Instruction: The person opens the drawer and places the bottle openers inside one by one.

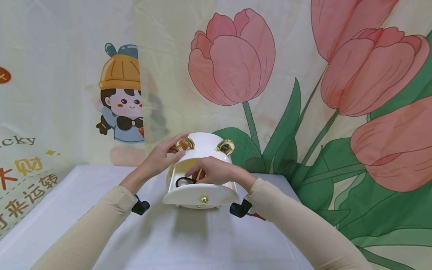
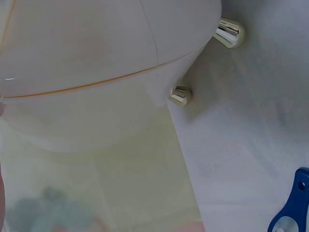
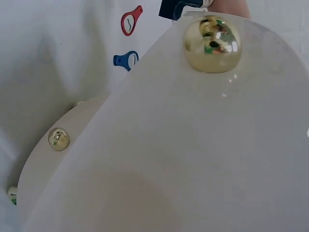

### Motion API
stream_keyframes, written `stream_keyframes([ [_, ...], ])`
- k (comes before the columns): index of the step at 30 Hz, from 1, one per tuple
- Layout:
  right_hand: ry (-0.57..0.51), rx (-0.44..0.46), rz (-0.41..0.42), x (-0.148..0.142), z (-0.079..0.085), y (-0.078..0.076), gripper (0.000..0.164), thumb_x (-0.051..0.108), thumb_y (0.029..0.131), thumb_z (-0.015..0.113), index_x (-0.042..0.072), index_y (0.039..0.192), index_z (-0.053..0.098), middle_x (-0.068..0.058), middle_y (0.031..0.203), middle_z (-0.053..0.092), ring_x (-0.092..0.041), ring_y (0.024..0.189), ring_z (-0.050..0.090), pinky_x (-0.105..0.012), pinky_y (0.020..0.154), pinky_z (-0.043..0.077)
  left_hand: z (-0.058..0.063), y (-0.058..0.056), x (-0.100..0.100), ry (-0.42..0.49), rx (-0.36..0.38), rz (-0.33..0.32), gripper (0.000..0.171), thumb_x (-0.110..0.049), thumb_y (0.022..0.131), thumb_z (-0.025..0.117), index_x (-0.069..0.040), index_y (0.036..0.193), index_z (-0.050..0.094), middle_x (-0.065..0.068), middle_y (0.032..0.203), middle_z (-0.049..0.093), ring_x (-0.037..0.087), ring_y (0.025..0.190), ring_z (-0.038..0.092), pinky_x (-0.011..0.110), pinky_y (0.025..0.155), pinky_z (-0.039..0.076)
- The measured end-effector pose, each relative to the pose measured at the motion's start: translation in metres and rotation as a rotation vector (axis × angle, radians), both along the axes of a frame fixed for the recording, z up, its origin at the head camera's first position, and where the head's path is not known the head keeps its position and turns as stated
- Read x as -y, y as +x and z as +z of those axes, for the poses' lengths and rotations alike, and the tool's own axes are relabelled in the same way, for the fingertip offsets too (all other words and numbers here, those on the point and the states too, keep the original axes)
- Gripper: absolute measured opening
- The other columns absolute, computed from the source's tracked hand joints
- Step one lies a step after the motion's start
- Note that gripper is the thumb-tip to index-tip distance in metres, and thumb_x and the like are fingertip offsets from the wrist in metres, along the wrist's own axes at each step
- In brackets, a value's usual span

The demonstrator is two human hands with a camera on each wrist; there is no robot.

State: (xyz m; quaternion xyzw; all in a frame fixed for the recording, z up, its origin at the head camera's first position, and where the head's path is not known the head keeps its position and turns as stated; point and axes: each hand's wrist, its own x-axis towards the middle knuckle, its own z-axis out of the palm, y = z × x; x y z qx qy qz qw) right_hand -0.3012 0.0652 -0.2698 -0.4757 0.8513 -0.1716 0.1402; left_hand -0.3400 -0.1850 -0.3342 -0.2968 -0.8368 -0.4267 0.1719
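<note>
A rounded white box (image 1: pixel 206 142) with gold trim stands on the table, its curved front drawer (image 1: pixel 199 194) pulled out by a gold knob (image 3: pixel 212 46). Inside the drawer is a small black-rimmed magnifying glass (image 1: pixel 184 182), which the fingers of my right hand (image 1: pixel 216 171) pinch near its handle. My left hand (image 1: pixel 161 157) rests against the upper left side of the box, fingers extended beside a gold ring (image 1: pixel 185 144). In the left wrist view the box's white side (image 2: pixel 96 43) and a gold foot (image 2: pixel 229 33) fill the upper part.
A red magnifying glass (image 3: pixel 129 21) and a blue magnifying glass (image 3: pixel 128 60) lie on the white-covered table (image 1: pixel 135 240). Behind the box hangs a cloth backdrop (image 1: pixel 168 75) printed with tulips and a cartoon figure. A second gold ring (image 1: pixel 226 147) sits on the box's right.
</note>
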Motion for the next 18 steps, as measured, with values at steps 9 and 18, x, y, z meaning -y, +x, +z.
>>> stream_keyframes([
  [9,0.031,-0.031,-0.005,0.0064,-0.0069,-0.0048,0.033,0.006,0.098,0.075,0.009,0.131,0.076,-0.001,0.107,0.077,-0.011,0.092,0.072,-0.02,0.087,0.056,0.0,0.0004,0.0005,0.0,-0.006,-0.002,0.063,-0.026,0.106,0.068,-0.032,0.163,0.043,0.004,0.154,0.056,0.024,0.116,0.065,0.047,0.105,0.054],
  [18,0.008,0.002,-0.01,0.0033,-0.0054,-0.0024,0.035,0.008,0.1,0.073,0.006,0.134,0.073,-0.005,0.113,0.077,-0.012,0.096,0.072,-0.021,0.09,0.056,0.0003,0.0006,0.0,0.003,0.001,-0.002,0.063,-0.027,0.106,0.068,-0.032,0.164,0.043,0.004,0.152,0.057,0.024,0.114,0.066,0.047,0.104,0.054],
])
